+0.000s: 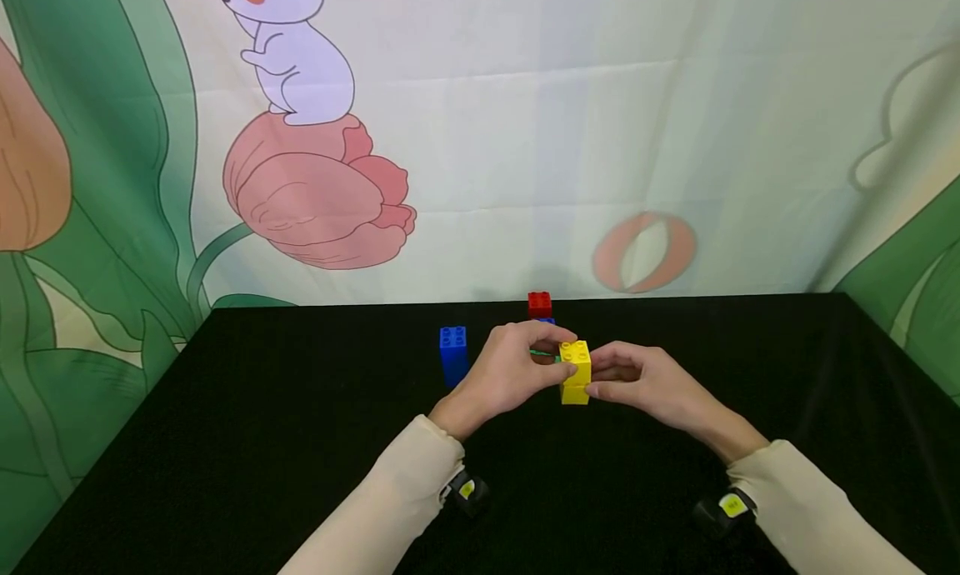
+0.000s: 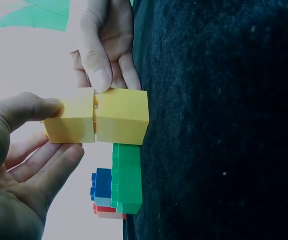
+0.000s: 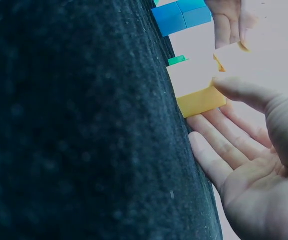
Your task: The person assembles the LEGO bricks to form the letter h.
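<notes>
In the head view my left hand pinches the upper yellow brick between thumb and fingers. My right hand holds the lower yellow brick from the right side, thumb on the near face. The left wrist view shows a thin gap between the upper brick and the lower brick, with studs visible in it. Against the lower one, on its far side, stands a green brick. In the right wrist view the lower yellow brick lies between thumb and fingers near the black cloth.
A tall blue stack stands left of my left hand. Behind that hand a red brick shows, with a partly hidden blue brick near it. Black cloth covers the table, and a printed curtain hangs behind it.
</notes>
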`<state>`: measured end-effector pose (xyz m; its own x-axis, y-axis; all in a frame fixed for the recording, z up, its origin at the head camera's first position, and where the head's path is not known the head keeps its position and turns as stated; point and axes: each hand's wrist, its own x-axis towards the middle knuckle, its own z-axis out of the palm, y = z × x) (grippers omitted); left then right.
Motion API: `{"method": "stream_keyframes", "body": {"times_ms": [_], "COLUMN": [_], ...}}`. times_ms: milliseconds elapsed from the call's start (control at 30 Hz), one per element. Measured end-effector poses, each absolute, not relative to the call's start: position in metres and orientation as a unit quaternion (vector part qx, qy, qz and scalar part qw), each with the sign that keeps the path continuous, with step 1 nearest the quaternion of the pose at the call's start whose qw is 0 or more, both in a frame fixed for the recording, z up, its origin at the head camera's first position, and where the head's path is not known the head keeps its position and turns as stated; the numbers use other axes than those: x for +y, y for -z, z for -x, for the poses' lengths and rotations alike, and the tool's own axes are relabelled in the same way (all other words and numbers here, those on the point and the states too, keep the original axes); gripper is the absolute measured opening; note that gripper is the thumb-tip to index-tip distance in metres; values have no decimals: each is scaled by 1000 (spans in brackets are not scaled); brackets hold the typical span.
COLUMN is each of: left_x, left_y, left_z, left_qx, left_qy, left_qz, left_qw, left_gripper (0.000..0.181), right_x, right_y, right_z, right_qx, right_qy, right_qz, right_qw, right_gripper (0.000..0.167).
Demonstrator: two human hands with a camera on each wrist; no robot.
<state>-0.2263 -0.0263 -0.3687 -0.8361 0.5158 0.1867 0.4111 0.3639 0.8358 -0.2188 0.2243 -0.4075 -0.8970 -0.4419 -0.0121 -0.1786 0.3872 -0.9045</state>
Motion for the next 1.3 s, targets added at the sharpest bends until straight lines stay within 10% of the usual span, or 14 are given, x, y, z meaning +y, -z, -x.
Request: {"method": "stream_keyframes", "body": {"times_ms": [1300], "left_x": [-25], "left_y": [372], "left_z": [229], "left_qx": [828], "left_qy": [-466], "left_qz": [-309], "left_qw": [44], "left_gripper": [29], "right_x": [224], "right_y": [407], "right_z": [217], "right_qx": [821], "right_qy": [525], "right_qz": [184], "right_qw": [128], "right_gripper": [47]}}
